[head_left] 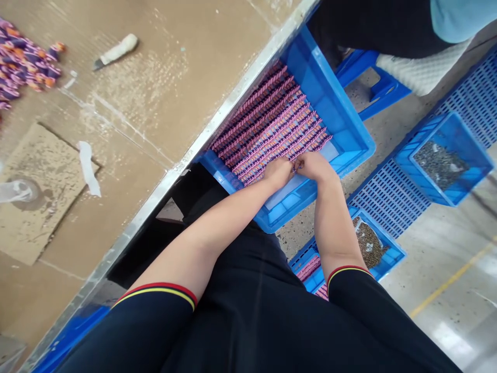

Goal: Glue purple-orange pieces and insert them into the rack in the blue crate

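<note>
A blue plastic crate (341, 122) holds rows of pink, dark purple and orange patterned pieces (272, 122), lined up like braided strips. Over the near edge of these rows, my left hand (279, 172) is closed with its fingers curled down. Right beside it, my right hand (310, 166) is closed too, fingertips pinched close to the left ones. Whatever lies between the fingertips is too small and covered to make out. A pale sheet (285, 191) shows at the crate's near side, below the hands.
To the left, a brown worktable (163, 103) carries a white-handled blade (116, 52), a pile of patterned pieces (25, 65) and a cardboard piece (34, 207). At right, blue bins of small parts (442, 160) stand on slatted blue boards (392, 194). Another person (373, 26) sits at the top right.
</note>
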A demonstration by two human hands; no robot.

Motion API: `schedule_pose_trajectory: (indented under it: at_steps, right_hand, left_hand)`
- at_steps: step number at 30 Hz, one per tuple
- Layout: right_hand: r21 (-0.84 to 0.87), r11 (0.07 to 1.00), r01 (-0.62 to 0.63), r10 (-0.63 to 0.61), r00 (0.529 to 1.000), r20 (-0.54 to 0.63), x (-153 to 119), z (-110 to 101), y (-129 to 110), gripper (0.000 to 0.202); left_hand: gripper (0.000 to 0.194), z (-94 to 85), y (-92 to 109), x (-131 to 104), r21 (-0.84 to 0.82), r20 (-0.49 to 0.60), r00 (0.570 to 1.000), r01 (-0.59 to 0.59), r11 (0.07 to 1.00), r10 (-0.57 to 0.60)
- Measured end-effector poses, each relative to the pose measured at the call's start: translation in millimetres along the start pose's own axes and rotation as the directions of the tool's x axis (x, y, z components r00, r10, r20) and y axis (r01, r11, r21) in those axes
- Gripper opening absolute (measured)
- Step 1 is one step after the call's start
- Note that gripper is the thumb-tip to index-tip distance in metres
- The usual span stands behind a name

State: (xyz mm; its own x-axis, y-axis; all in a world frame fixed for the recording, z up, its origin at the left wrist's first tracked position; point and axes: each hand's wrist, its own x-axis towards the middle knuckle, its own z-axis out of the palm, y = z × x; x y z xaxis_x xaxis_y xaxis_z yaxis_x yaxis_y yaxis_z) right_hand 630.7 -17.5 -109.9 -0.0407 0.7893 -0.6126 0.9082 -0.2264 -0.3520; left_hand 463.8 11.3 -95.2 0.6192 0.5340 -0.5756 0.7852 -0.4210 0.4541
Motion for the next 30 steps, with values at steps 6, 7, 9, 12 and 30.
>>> schedule_pose_trajectory:
  at_steps: [6,7,9,12,30]
  right_hand:
    - [0.006,1.0,0.003,-0.003,1.0,-0.01,-0.8,0.7,0.7,0.027]
    - [0.006,1.0,-0.001,0.001,1.0,-0.008,-0.9,0.6,0.6,0.027]
    - [0.004,1.0,-0.01,0.01,1.0,-0.006,-1.2,0.6,0.2,0.026]
    - [-0.001,1.0,-0.02,0.02,1.0,-0.016,-2.0,0.6,-0.8,0.027]
    - [-0.014,0.999,0.03,-0.03,1.0,-0.003,-2.0,4.0,1.2,0.031]
  left_hand:
    - [0.034,-0.9,1.6,-1.4,-0.01,-0.004,1.0,0.005,1.0,-0.005]
    - [0.035,-1.1,2.2,-1.6,-0.011,-0.006,1.0,0.009,1.0,-0.009]
    - [0.036,-0.9,3.5,-1.4,-0.013,-0.013,1.0,0.018,1.0,-0.018]
    - [0.039,0.3,5.2,-0.2,-0.016,-0.024,0.999,0.023,1.0,-0.024]
    - [0.032,-9.2,-16.2,-19.5,0.047,-0.011,1.0,-0.029,0.998,0.029]
